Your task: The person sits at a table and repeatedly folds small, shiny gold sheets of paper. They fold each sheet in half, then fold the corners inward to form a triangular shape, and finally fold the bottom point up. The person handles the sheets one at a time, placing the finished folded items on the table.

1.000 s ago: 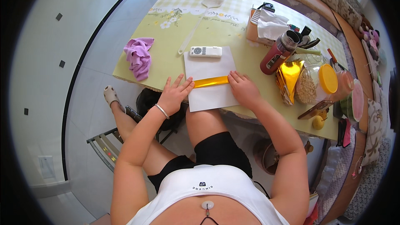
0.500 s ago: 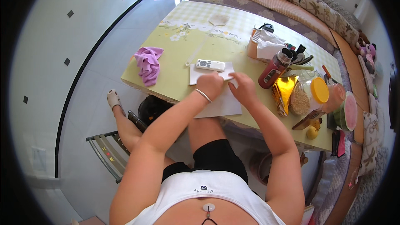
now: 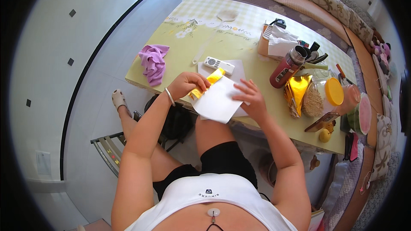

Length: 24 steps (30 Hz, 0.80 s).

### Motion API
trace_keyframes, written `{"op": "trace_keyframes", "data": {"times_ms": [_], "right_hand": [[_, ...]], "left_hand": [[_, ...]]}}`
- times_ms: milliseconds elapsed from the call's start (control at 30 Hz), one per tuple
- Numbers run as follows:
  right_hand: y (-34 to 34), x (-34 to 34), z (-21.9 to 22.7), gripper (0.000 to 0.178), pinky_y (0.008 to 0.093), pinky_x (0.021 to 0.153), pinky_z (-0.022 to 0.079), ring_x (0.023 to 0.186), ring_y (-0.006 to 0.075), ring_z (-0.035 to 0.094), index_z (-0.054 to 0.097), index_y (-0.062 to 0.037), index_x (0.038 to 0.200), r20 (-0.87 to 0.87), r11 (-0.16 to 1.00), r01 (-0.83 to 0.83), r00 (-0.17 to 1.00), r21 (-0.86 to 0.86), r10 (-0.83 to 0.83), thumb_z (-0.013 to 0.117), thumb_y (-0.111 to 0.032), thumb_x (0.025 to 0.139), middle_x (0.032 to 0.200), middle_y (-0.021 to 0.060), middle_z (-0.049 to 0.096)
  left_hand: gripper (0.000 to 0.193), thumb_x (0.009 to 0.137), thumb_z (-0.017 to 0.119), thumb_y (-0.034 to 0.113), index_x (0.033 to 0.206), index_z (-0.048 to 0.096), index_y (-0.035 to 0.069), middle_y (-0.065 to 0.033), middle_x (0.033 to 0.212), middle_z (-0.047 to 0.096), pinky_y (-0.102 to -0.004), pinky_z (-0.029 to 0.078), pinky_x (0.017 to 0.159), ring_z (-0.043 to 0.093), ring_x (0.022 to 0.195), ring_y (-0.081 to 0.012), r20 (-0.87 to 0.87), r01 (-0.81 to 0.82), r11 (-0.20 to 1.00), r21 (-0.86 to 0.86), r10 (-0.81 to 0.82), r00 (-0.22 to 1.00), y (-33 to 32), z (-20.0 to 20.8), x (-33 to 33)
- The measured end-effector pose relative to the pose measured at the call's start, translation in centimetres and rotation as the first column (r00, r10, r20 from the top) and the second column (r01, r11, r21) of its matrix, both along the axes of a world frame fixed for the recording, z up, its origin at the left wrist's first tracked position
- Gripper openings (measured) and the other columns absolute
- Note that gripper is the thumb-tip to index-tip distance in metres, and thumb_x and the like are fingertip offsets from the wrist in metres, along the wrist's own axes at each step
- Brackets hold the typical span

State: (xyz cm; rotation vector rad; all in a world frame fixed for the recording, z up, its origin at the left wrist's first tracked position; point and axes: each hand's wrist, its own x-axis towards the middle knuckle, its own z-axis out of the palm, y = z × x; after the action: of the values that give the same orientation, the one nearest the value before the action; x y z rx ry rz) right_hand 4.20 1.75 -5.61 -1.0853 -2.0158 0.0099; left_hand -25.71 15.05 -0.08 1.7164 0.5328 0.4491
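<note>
A white sheet of paper (image 3: 217, 99) lies tilted at the table's near edge. Along its upper left side runs a shiny gold strip (image 3: 215, 75); whether this is the sheet's own folded-over back or a separate piece, I cannot tell. My left hand (image 3: 191, 84) is closed on that gold-edged side, its fingers bent over the strip. At the sheet's right side is my right hand (image 3: 251, 99), fingers apart and slightly blurred, by the paper's edge. Just beyond, a white remote control (image 3: 218, 65) rests on more white paper (image 3: 236, 66).
A purple cloth (image 3: 153, 64) lies at the table's left. Crowding the right side are a tissue box (image 3: 263, 42), a red flask (image 3: 286, 69), a gold pouch (image 3: 296, 94), a yellow-lidded jar (image 3: 314, 103), a phone (image 3: 321, 122), a yellow fruit (image 3: 325, 135) and cut watermelon (image 3: 363, 114).
My hands have moved apart, the left one leftward. The sheet has turned and its gold strip now shows. The remote control sits at a different angle.
</note>
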Motion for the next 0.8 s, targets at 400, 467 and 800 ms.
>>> {"op": "trace_keyframes", "data": {"times_ms": [400, 467, 800], "right_hand": [[-4.5, -5.1, 0.5, 0.004, 0.0382, 0.071, 0.049, 0.085, 0.0263, 0.063, 0.061, -0.0086, 0.077, 0.318, 0.965, 0.239, 0.928, -0.111, -0.193, 0.063, -0.012, 0.076, 0.084, 0.0069, 0.063], [-3.9, -5.3, 1.0, 0.004, 0.0407, 0.079, 0.051, 0.098, 0.0305, 0.065, 0.064, -0.0079, 0.078, 0.268, 0.966, 0.220, 0.947, -0.137, -0.178, 0.064, -0.012, 0.079, 0.099, 0.0110, 0.067], [1.2, 0.1, -1.0, 0.022, 0.0378, 0.090, 0.052, 0.102, 0.0335, 0.065, 0.067, 0.0028, 0.087, -0.365, 0.799, -0.070, 0.911, -0.597, -0.193, 0.076, -0.017, 0.087, 0.110, 0.0185, 0.069]], "left_hand": [[0.045, 0.074, 0.085, 0.033, 0.104, 0.073, 0.002, -0.0177, 0.120, 0.069, -0.0422, 0.052, 0.097, 0.064, 0.111, -0.0358, -0.326, 0.228, 0.655, 0.720, 0.029, 0.945, -8.4, -0.9, 2.8], [0.034, 0.077, 0.083, 0.029, 0.098, 0.074, 0.004, -0.0213, 0.126, 0.066, -0.0434, 0.051, 0.099, 0.062, 0.113, -0.0392, -0.300, 0.178, 0.582, 0.794, 0.120, 0.946, -8.5, -3.2, 2.4], [0.020, 0.087, 0.073, 0.016, 0.087, 0.069, -0.004, -0.0200, 0.113, 0.070, -0.0400, 0.050, 0.096, 0.064, 0.109, -0.0351, -0.164, -0.211, 0.888, 0.408, 0.299, 0.940, -6.1, -4.9, 2.2]]}}
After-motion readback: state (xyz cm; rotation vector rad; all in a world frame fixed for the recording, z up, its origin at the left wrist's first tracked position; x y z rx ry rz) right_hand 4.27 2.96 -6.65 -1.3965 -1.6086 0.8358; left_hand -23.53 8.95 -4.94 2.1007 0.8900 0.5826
